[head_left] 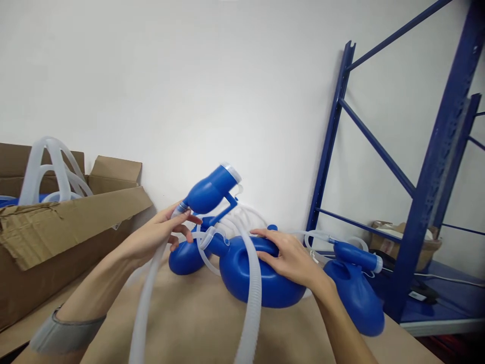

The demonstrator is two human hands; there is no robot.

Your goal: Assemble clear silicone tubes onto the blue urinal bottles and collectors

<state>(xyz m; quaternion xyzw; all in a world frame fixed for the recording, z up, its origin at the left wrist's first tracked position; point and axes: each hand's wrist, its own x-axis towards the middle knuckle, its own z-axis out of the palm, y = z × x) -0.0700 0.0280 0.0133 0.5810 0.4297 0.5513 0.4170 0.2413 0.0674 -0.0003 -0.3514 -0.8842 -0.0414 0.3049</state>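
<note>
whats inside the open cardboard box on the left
Pale translucent tubes arch above the cardboard box's edge, with something blue low behind them. The front flap and wall cover everything deeper.

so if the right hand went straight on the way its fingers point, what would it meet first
Probably the pale ribbed hose crossing in front of the blue bottle that the right hand rests on, though depth is hard to judge.

A grey sleeve (pixel 68 333) with a thin dark edge on the left forearm (pixel 109 278), bare hands (pixel 166 230)
</note>
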